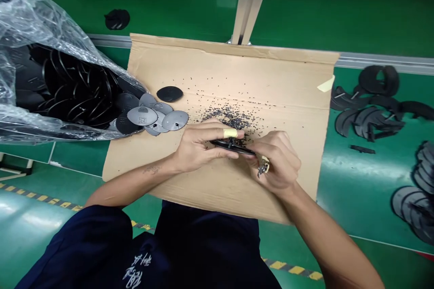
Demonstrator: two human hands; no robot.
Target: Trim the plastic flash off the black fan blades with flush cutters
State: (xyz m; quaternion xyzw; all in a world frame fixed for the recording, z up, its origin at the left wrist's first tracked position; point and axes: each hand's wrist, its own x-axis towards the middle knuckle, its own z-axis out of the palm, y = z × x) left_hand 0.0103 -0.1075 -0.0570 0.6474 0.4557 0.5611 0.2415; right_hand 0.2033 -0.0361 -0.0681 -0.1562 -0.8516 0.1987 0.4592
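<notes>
My left hand [200,146] pinches a flat black plastic part [230,146] edge-on over a cardboard sheet [278,90]; its index finger wears a yellow fingertip cover. My right hand [278,160] grips the part's other end and also holds a small tool [263,167] between its curled fingers. Black shavings [233,119] lie scattered on the cardboard just beyond both hands.
A clear plastic bag [40,54] of black parts lies open at the left, with several grey and black discs [152,117] spilled at its mouth. More black parts [376,108] lie on the green table at the right. A lone black disc [117,19] sits on the far conveyor.
</notes>
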